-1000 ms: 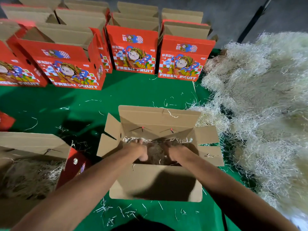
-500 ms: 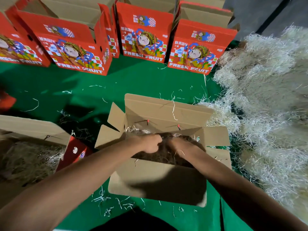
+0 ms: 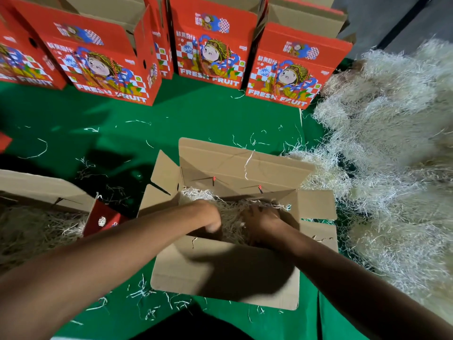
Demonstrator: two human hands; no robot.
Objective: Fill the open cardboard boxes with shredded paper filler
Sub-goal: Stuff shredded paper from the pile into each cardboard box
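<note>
While both hands work inside the open cardboard box (image 3: 228, 268) at lower centre, the left hand (image 3: 208, 218) curls into the shredded paper filler (image 3: 232, 214); the right hand (image 3: 261, 220) presses on it, grip unclear. The box at lower left (image 3: 36, 190) already holds filler. 4 red FRESH FRUIT boxes (image 3: 210, 52) along the top probably remain; supply pile (image 3: 392, 153) lies right.

Over the last second I see the view tip downward, so the row of red fruit boxes (image 3: 215, 45) now runs off the top edge. The shredded paper (image 3: 230, 217) in the open box (image 3: 225, 268) has risen from low to near the rim, and my left hand (image 3: 210, 217) has curled into it.
</note>
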